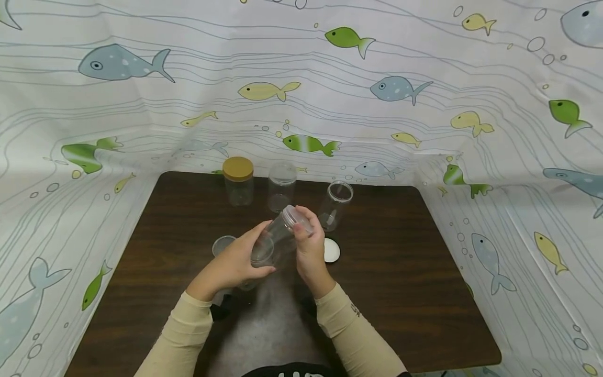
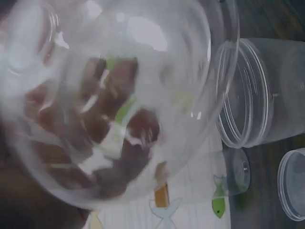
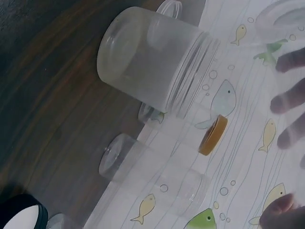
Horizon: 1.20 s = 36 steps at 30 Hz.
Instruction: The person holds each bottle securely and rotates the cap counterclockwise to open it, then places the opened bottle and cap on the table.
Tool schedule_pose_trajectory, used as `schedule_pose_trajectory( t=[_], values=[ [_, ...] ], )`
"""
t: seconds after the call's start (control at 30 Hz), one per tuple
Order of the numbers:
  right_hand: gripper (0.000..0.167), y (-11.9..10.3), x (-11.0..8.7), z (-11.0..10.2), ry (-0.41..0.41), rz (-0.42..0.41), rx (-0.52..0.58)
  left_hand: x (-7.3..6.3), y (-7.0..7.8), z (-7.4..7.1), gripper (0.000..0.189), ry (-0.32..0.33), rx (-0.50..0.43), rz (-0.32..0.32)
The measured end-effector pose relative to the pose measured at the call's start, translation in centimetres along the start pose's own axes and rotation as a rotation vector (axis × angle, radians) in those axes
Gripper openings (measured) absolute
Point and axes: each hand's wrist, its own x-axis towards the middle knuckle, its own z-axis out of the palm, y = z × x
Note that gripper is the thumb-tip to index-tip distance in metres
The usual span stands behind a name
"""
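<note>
Over the near middle of the table, my left hand (image 1: 237,260) grips the body of a clear jar (image 1: 279,230), tilted with its top toward the upper right. My right hand (image 1: 310,246) holds the clear lid (image 1: 298,219) at the jar's top between thumb and fingers. Whether the lid is fully seated, I cannot tell. In the left wrist view the held jar (image 2: 143,31) looms close and blurred, with fingers visible through it. The right wrist view shows the right hand's fingers (image 3: 288,102). Below the hands stands a wide clear open jar (image 3: 143,57).
Along the back stand a yellow-lidded jar (image 1: 237,170), a clear-lidded jar (image 1: 282,174) and a lidless clear jar (image 1: 340,192). A clear lid (image 1: 223,244) lies left of the left hand. A dark-rimmed lid with a white inside (image 1: 332,250) lies right of the right hand.
</note>
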Motion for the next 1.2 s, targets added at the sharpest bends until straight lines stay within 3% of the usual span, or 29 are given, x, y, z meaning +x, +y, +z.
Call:
schedule_pose_trajectory(
  t=[0.13, 0.33, 0.43, 0.57, 0.7, 0.93, 1.07, 1.2],
  values=[
    [0.094, -0.1, 0.2, -0.3, -0.094, 0.03, 0.039, -0.4, -0.4, -0.5, 0.099, -0.064, -0.092, -0.013],
    [0.07, -0.2, 0.4, -0.8, -0.154, 0.104, 0.152, -0.8, -1.0, -0.9, 0.098, -0.118, -0.194, -0.026],
    [0.051, -0.4, 0.8, -0.8, -0.115, 0.126, 0.241, -1.0, -1.1, -1.1, 0.097, -0.122, -0.24, -0.024],
    [0.037, -0.4, 1.3, -1.1, -0.034, 0.128, 0.305, -1.2, -1.4, -1.6, 0.096, -0.103, -0.255, -0.022],
    [0.037, -0.1, 1.8, -1.6, 0.045, 0.165, 0.33, -1.4, -1.8, -2.0, 0.095, -0.07, -0.255, -0.029],
    [0.046, 0.1, 2.3, -2.7, 0.199, 0.389, 0.396, -1.9, -2.7, -2.8, 0.093, -0.01, -0.216, -0.04],
    [0.042, 0.5, 2.6, -3.5, 0.219, 0.496, 0.429, -2.4, -3.5, -3.5, 0.095, 0.035, -0.184, -0.067],
    [0.048, 1.1, 2.8, -4.2, 0.17, 0.527, 0.459, -2.8, -4.4, -4.2, 0.097, 0.082, -0.183, -0.079]
  ],
)
